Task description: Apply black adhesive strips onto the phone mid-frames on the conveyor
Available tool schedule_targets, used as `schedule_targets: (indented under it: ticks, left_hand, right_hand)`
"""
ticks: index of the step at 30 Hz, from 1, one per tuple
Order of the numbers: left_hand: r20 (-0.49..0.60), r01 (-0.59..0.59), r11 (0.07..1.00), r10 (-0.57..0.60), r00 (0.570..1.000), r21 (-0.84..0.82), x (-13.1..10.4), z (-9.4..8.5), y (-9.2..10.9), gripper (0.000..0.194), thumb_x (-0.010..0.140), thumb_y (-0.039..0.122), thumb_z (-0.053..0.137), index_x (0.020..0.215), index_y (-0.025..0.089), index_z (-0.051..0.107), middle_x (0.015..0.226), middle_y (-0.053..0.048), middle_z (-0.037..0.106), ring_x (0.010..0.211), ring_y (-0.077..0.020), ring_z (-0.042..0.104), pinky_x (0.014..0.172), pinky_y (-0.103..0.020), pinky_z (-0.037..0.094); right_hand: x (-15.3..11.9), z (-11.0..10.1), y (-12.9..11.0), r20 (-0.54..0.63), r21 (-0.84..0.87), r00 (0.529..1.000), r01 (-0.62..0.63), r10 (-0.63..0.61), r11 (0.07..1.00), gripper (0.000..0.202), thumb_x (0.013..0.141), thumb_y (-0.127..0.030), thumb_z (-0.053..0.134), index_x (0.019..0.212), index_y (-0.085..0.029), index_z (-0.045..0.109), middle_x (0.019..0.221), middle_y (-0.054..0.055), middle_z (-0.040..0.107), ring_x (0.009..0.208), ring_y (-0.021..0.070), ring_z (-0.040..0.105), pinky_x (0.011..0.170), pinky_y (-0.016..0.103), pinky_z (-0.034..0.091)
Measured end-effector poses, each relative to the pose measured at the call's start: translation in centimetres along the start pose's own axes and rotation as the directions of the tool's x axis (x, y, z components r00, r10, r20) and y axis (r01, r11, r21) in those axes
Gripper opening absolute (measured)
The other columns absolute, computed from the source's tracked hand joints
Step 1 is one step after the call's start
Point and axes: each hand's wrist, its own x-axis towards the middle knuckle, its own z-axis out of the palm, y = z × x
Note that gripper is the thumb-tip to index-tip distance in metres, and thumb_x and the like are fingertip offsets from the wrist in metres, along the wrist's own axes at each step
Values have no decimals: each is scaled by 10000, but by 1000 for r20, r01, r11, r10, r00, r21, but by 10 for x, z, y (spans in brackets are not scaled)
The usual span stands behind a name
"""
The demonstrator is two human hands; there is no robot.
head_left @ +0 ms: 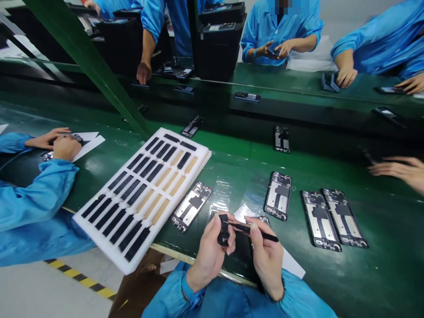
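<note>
My left hand (211, 247) is closed round a small black part (223, 229), held upright between thumb and fingers. Black tweezers (265, 233) are pinched in my right hand (267, 258), their tips touching the small black part. Below and behind my hands, a phone body (264, 219) is partly hidden, beside a white sheet (291, 265). Left of my hands another opened phone body (192, 206) lies by a white foam tray (121, 264) with rows of black strips in slots. Clear plastic film (221, 194) lies just beyond my left hand.
Opened phone bodies lie to the right (278, 195), (320, 221) and farther back (282, 139). A green post (89, 62) slants behind the tray. At the left a co-worker's hands (64, 145) work on the bench (380, 282); another person's hand (402, 170) reaches in from the right.
</note>
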Motion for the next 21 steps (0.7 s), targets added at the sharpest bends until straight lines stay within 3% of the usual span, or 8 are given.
schedule_targets:
  ticks: [5,14,17,19,21]
  left_hand:
    - [28,-27,999,26,999,36,1,-1,-2,324,927,428,601,1042,128,642,670,5,512,535,-93,456,447,-197,322]
    - [-60,-59,988,68,996,146,4,3,-8,255,909,375,607,1023,147,624,643,29,500,507,-87,439,420,-182,332]
    - [-136,-152,966,183,974,208,4,-3,-5,250,934,409,576,1055,190,588,705,37,508,470,-74,395,371,-171,284]
    - [-171,-217,900,298,939,379,4,-11,0,252,958,423,549,1111,223,562,778,32,540,456,-68,389,366,-175,288]
    - [-156,-223,803,363,919,553,5,-21,5,265,970,401,545,1174,233,553,834,12,580,517,-87,472,450,-193,385]
  right_hand:
    - [0,-1,6,14,61,997,-75,74,995,317,963,-432,581,1059,-202,776,1126,116,753,1000,271,719,898,415,584]
    - [1,-1,6,45,123,994,-101,96,987,301,946,-436,611,1053,-199,763,1133,125,754,999,284,735,836,395,609]
    - [16,-20,9,-29,218,990,-128,137,968,320,947,-456,612,1084,-187,720,959,112,789,764,247,762,635,342,612]
    - [32,-39,15,-131,273,974,-143,184,951,339,955,-477,601,1094,-179,680,836,87,786,622,205,732,508,281,555]
    - [48,-57,23,-176,261,963,-155,205,953,358,933,-509,624,1028,-167,668,793,80,776,598,185,715,477,249,519]
